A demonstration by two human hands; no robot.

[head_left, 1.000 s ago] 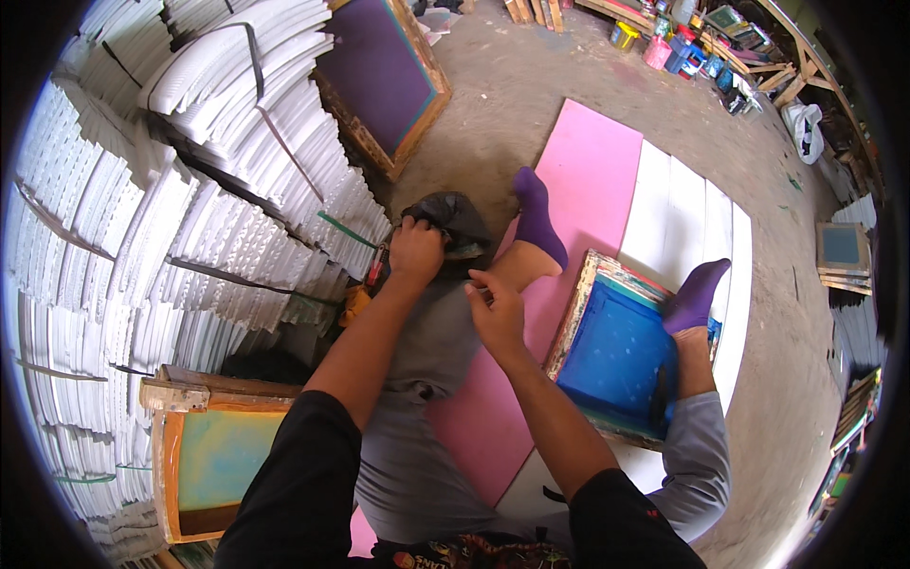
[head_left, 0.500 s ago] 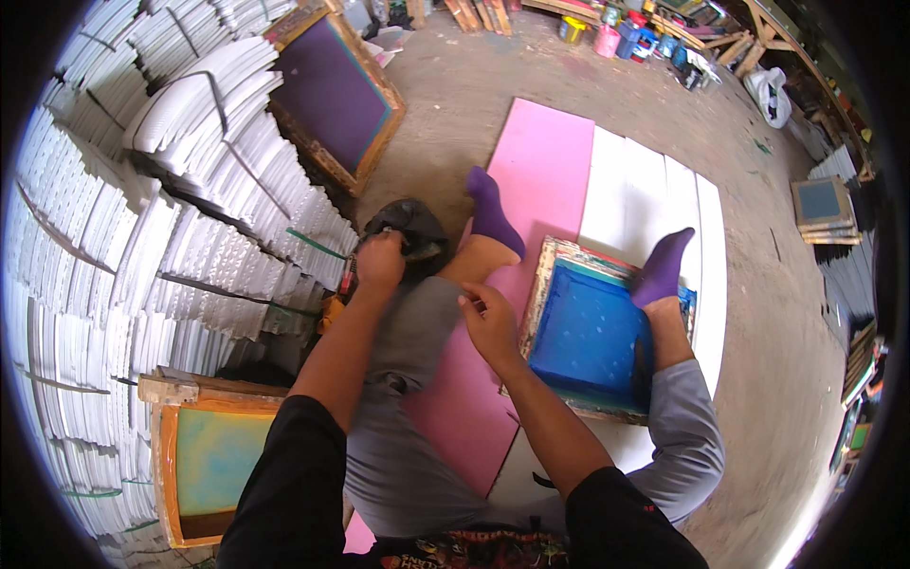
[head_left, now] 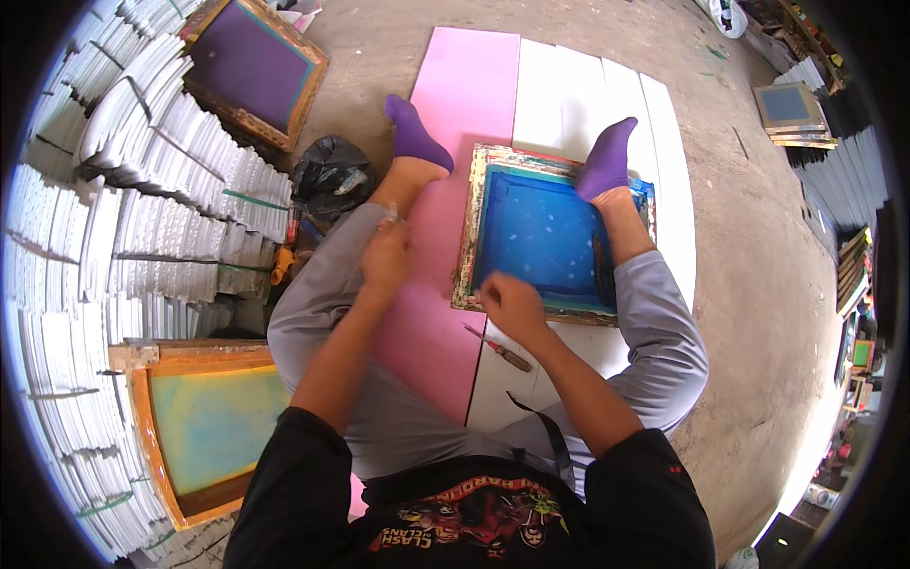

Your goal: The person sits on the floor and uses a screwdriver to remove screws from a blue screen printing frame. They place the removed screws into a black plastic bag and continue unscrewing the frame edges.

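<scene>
My left hand [head_left: 386,254] is raised over the pink board, next to my left shin. Its fingers are closed, and something small and pale shows at the fingertips, too unclear to name. My right hand [head_left: 513,305], slightly blurred, is curled closed at the near left corner of a screen printing frame [head_left: 463,256]; whether anything is in it is hidden. The frame's blue mesh [head_left: 540,232] carries pale spots, and a dark strip lies along its right side. My right foot [head_left: 609,159], in a purple sock, rests over its far right corner. Just nearer lies a screwdriver [head_left: 510,356] with a brown handle.
Pink [head_left: 464,85] and white boards [head_left: 654,123] lie under me. A black plastic bag [head_left: 332,175] sits by my left foot. Stacked white sheets [head_left: 142,237] wall the left side, with a purple-mesh frame [head_left: 248,66] and a yellow-green-mesh frame [head_left: 213,431] leaning nearby.
My left hand has come away from the black bag, over to the pink board. My right hand has moved to the frame's near left corner. The whole view has shifted, uncovering the screwdriver.
</scene>
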